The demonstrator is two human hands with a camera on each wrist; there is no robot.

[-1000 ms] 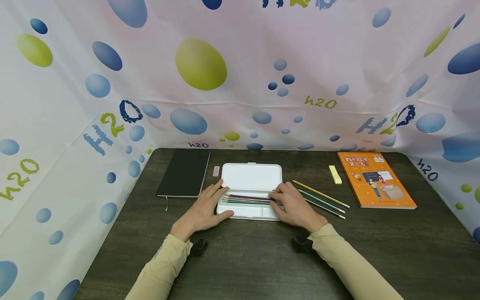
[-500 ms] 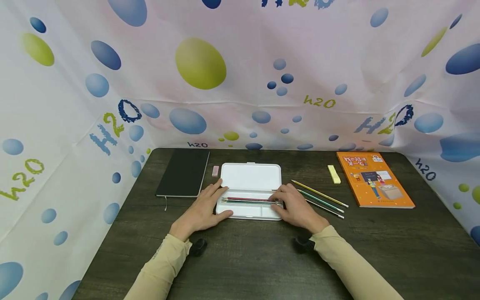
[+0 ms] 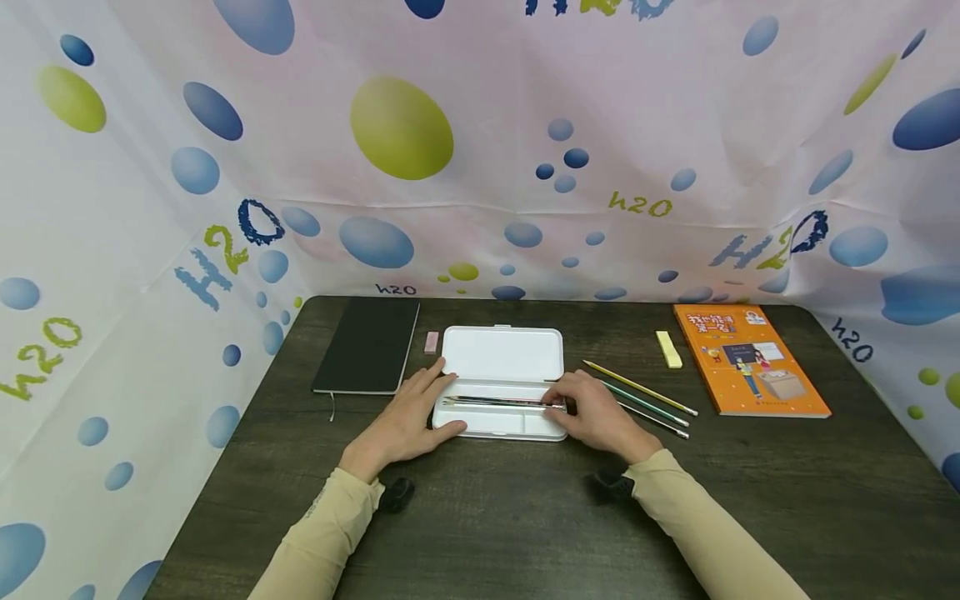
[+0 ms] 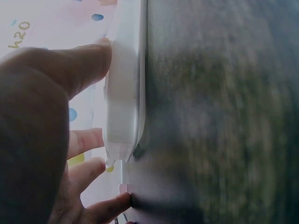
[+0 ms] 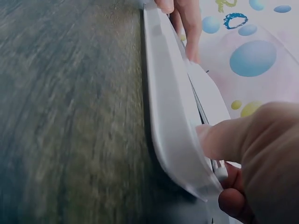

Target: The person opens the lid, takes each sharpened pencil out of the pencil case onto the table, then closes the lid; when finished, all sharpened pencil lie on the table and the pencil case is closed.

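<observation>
Inside the open white plastic case (image 3: pixel 487 423), slim dark pencils (image 3: pixel 495 402) are lying, R hand (image 3: pixel 592 415) pinching their R ends; L hand (image 3: pixel 405 421), fingers wide, is touching the case's L end.

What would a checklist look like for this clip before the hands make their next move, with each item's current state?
1. Lid of the white case folded back: ok, it lies open on the far side.
2. Left hand against the case: ok, at its left end.
3. Pencils inside lined up lengthwise: ok, bunched along the tray.
4. Right hand gripping those pencils: cannot tell; it is at their right ends, contact partly hidden.
5. Every pencil in the case: not ok, three loose pencils lie on the table to its right.
</observation>
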